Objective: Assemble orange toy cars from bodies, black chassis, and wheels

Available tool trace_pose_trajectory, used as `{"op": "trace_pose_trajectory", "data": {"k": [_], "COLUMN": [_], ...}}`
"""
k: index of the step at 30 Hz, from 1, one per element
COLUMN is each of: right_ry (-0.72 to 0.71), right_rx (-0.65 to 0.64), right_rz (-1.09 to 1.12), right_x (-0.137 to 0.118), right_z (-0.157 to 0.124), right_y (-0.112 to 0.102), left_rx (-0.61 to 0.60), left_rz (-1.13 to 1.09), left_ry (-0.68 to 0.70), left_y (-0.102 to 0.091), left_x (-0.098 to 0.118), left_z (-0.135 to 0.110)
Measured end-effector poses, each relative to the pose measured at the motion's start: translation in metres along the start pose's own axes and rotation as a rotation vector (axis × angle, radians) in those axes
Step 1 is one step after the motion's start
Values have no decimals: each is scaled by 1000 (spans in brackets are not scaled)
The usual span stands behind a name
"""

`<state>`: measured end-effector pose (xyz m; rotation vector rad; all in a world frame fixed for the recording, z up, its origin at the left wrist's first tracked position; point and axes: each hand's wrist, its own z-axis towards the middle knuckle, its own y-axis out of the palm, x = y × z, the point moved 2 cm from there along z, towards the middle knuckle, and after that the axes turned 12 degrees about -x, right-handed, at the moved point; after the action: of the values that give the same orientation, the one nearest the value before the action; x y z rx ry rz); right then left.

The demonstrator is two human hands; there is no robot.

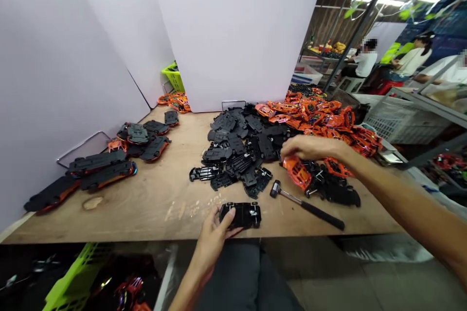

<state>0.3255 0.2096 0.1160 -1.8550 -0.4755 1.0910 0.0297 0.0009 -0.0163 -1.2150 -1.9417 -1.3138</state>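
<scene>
My left hand (214, 226) is closed around a black toy car chassis (242, 215) at the table's front edge, thumb on top, with axles showing on its upper side. Further right, my right hand (301, 146) grips the upper end of an orange toy car body (298, 173), which tilts downward; its fingertips are partly hidden. Between the hands lies a hammer (306, 206) with a black handle and a metal shaft. Black chassis parts (237, 143) are heaped in the middle of the table. Orange car bodies (321, 115) are piled behind my right hand.
Assembled toy cars (102, 167) lie upside down at the left. White panels (237, 34) stand along the back and left of the wooden table (146, 214). A lime-green crate (75, 277) sits below the front edge. Several people work at the far right, beyond a white basket (404, 121).
</scene>
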Motion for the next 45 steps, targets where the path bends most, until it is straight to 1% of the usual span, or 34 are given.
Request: {"op": "trace_pose_trajectory", "data": {"k": [1, 2, 3, 4, 5, 7, 8, 9, 11, 13, 14, 16, 17, 18, 20, 22, 23, 25, 27, 30, 32, 38, 40, 45], "right_ry": [-38, -62, -65, -35, 16, 156, 233, 303, 395, 411, 395, 325, 275, 215, 94, 14, -4, -7, 1, 20, 26, 51, 52, 124], "right_rx": [-113, -187, -198, -123, -18, 180, 237, 252, 215, 218, 258, 370, 395, 387, 301, 224, 195, 143, 101, 71, 60, 104, 107, 123], "right_rz": [5, 9, 13, 16, 17, 2, -22, -56, -119, -136, -119, -39, 8, 55, 99, 97, 88, 55, 18, -11, -15, -38, -70, -235], "right_x": [-12, -22, -31, -36, -39, -36, -33, -28, -21, -23, -29, -51, -66, -81, -110, -130, -136, -140, -139, -139, -141, -143, -143, -149], "right_z": [0, -1, -3, -8, -15, -35, -47, -57, -70, -74, -72, -62, -53, -43, -19, 5, 14, 28, 35, 38, 38, 34, 32, 33], "right_y": [16, 32, 46, 58, 69, 88, 96, 104, 115, 118, 118, 116, 118, 121, 133, 147, 153, 162, 167, 171, 174, 186, 189, 194], "left_rx": [-22, -41, -58, -67, -68, -34, -8, 10, -7, -78, -114, -164, -180, -195, -227, -263, -275, -279, -271, -267, -263, -273, -260, -188], "left_rz": [11, 25, 40, 57, 73, 97, 104, 112, 135, 155, 158, 146, 136, 125, 102, 85, 85, 110, 139, 129, 115, 46, 41, 167], "left_ry": [0, 3, 10, 21, 32, 42, 43, 41, 29, 6, -11, -46, -62, -76, -93, -88, -77, -56, -27, -3, -17, -46, -54, -13], "left_y": [2, 3, 3, 2, 2, -2, -3, -5, -6, -6, -6, -7, -8, -9, -10, -9, -9, -9, -9, -11, -12, -11, -12, -17], "left_x": [-1, -2, -4, -6, -7, -9, -9, -8, -4, 1, 3, 7, 8, 9, 10, 10, 10, 9, 7, 3, 1, 2, 0, -7], "left_z": [-2, -3, -4, -4, -5, -6, -6, -7, -8, -8, -8, -7, -6, -6, -5, -5, -5, -5, -4, -2, -1, -1, -1, -2]}}
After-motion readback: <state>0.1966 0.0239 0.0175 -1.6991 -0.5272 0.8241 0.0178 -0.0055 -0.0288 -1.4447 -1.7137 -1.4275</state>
